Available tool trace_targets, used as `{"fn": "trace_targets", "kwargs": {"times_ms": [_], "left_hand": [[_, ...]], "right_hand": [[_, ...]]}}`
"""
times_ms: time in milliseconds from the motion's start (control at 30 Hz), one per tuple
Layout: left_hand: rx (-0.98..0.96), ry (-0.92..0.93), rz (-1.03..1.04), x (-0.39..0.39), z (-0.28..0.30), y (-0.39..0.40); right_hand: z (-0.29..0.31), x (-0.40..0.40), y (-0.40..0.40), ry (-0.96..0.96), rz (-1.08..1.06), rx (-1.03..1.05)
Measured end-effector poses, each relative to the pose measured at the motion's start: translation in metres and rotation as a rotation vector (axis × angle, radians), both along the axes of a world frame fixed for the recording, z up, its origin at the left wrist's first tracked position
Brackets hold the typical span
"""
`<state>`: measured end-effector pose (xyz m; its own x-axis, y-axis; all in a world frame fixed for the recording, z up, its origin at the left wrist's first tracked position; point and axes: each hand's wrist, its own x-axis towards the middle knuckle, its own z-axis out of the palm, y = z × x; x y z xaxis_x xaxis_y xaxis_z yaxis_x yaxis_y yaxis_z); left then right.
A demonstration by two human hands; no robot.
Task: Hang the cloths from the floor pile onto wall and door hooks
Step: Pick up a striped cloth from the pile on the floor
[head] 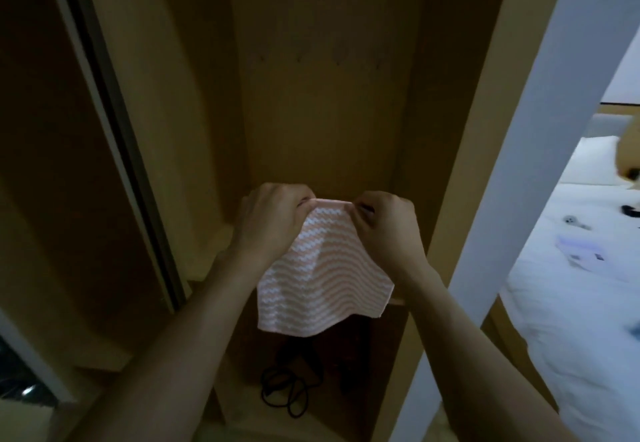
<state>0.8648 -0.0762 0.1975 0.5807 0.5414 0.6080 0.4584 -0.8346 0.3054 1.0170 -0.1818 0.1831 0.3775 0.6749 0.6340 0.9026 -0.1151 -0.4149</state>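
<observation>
Both hands hold a cloth (318, 279) up in front of a dim wooden closet niche (322, 123). The left hand (273, 220) pinches the cloth's top edge at its 11 o'clock corner, the right hand (384, 223) pinches the 1 o'clock corner, fingers (363, 211) curled round the folded hem. The cloth, pink with white wavy stripes, hangs down loose between the forearms. Faint hooks (346, 57) show on the back panel at 12 o'clock, blurred. Below the cloth, at 6 o'clock, a black cord (287, 389) lies coiled on the closet floor. At 3 o'clock, a white bed (561, 303) carries small blurred items.
</observation>
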Motion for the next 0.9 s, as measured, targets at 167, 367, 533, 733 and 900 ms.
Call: {"fn": "trace_targets", "kwargs": {"times_ms": [167, 367, 533, 733, 900], "left_hand": [[0.041, 0.001, -0.050, 0.021, 0.014, 0.063], [0.040, -0.011, -0.140, 0.047, 0.021, 0.123], [-0.038, -0.023, -0.224, 0.075, 0.022, 0.157], [-0.060, -0.018, -0.244, 0.118, 0.023, 0.192], [0.003, 0.025, -0.219, 0.166, 0.031, 0.225]], "right_hand": [[0.012, 0.008, 0.054, -0.023, -0.134, -0.006], [0.012, 0.012, 0.104, 0.018, -0.280, 0.020], [0.015, 0.032, 0.131, 0.032, -0.361, 0.012], [0.022, 0.070, 0.167, 0.152, -0.392, -0.002], [0.036, 0.116, 0.204, 0.275, -0.415, -0.013]]}}
